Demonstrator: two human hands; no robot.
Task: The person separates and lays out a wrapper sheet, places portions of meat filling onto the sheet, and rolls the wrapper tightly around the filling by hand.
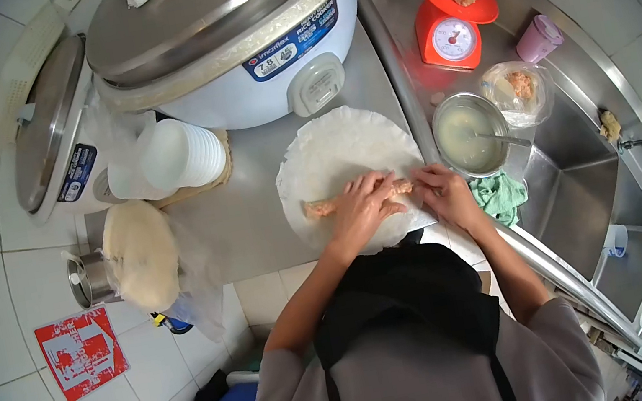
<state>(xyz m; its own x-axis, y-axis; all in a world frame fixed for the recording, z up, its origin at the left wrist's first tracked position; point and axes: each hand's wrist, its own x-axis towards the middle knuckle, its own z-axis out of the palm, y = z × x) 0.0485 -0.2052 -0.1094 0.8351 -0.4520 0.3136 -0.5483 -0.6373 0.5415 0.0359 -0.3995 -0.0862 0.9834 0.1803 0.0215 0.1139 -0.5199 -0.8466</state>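
A round, pale wrapper sheet (337, 142) lies on the metal counter, its edge uneven. Across its near half runs a strip of orange-pink minced filling (319, 208). My left hand (363, 209) lies over the middle of this strip, fingers on the far side and thumb on the near side, closed around it. At the strip's right end, my right hand (445, 193) has its fingers drawn together in a pinch; what is between them is hidden. Part of the filling shows between the two hands.
A large rice cooker (218, 90) stands behind the wrapper. White tubs (181, 153) and a stack of wrappers (141, 256) are left. Right are a metal bowl (467, 133) with cloudy liquid, a bagged filling (521, 86), a red scale (450, 34), a green cloth (499, 198) and a sink (567, 202).
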